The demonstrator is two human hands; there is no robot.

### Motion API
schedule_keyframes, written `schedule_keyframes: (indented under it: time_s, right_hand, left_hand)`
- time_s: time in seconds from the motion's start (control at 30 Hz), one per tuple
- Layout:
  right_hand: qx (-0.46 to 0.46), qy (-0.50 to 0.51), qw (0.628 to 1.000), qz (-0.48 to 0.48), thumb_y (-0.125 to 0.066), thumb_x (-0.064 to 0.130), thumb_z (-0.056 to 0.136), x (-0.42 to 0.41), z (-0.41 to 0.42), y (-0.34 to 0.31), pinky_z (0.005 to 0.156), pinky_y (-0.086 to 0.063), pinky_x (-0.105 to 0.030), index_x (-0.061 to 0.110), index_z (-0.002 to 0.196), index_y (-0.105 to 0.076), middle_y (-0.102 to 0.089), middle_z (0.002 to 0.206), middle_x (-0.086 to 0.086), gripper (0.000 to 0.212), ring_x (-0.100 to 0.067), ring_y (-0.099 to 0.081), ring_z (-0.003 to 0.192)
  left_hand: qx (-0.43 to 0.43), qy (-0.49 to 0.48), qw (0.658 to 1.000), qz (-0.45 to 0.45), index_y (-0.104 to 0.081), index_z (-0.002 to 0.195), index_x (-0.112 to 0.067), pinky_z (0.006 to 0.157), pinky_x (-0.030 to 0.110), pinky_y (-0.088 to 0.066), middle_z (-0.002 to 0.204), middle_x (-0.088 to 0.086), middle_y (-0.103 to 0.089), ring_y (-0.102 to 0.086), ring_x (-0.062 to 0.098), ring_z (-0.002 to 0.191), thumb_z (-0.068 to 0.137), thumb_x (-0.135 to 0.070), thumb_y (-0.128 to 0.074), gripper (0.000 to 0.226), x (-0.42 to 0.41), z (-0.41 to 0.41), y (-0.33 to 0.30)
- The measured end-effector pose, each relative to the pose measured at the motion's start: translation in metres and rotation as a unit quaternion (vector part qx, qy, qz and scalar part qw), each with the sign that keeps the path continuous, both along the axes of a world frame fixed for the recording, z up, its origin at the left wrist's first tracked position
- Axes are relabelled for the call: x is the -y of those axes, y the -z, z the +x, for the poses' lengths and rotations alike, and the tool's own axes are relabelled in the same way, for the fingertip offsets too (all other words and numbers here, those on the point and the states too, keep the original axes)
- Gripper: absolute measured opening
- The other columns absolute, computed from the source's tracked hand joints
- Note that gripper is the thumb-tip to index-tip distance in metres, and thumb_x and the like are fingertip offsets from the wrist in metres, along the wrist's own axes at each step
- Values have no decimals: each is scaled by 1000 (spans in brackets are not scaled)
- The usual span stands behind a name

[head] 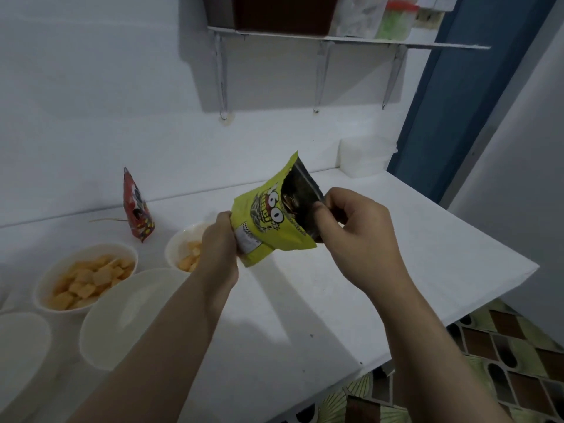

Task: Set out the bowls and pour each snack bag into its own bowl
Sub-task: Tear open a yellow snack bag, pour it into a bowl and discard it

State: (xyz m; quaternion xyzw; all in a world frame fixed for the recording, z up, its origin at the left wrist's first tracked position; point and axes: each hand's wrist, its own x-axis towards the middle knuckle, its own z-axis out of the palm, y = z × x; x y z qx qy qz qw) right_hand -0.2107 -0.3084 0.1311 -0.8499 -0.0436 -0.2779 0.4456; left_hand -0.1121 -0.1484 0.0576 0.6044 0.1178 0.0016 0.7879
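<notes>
Both hands are closed on the yellow-green snack bag point(268, 221), held in the air above the white table point(396, 254). The left hand point(221, 248) wraps its curled fingers round the bag's lower left edge, at about 8 o'clock on the bag. The right hand point(357, 233) pinches the torn dark flap at the bag's 3 o'clock side between thumb and curled fingers. The bag is crinkly printed film with a cartoon face; its top is torn open and the dark inner lining shows.

Nearest, at 8 o'clock from the hands, a smooth round white bowl point(122, 312) stands with nothing visible in it, partly hidden by the left forearm. Another white bowl point(21, 349) is cut off by the left edge of the view. Further out at 9 o'clock, a white bowl point(88, 276) holds pale orange, pillow-shaped snack pieces. Just behind the left hand, a fourth white bowl point(183, 245) holds a few similar orange pieces.

Beyond these, at 10 o'clock, a red snack bag point(137, 209) stands upright near the wall. At 1 o'clock, a translucent white box point(366, 160) sits at the table's back corner. At 12 o'clock, a metal bracket shelf point(335, 41) on the wall carries blurred containers. At 4 o'clock the floor point(503, 346) shows patterned tiles.
</notes>
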Motion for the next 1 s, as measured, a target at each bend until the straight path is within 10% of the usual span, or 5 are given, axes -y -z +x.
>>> schedule_keyframes:
  time_s: [0.17,0.6,1.0]
  right_hand:
    - [15,-44,999,-7,-57,14,91,-42,15,-15,58,-45,-34,8,62,-47,-53,55,4,31,-13,-56,60]
    - [9,-164,986,1,-54,18,98,-218,9,-11,48,-24,-17,12,69,-44,-40,54,8,32,-11,-36,50]
    - [-6,-50,992,-113,-54,22,96,-337,-6,29,63,-50,-39,22,65,-50,-62,66,4,31,-19,-64,73]
  left_hand:
    - [30,-36,999,0,-61,73,-11,43,17,-45,49,0,-63,-61,12,48,95,-16,-42,30,-55,1,-23]
    - [0,-5,1000,1,-58,129,-19,74,37,-52,118,8,-68,-65,25,106,101,-52,-34,50,-252,-21,-25]
    - [6,-114,987,113,-63,95,-19,94,55,-51,106,11,-68,-65,32,101,73,-66,-48,54,-387,-40,-14]
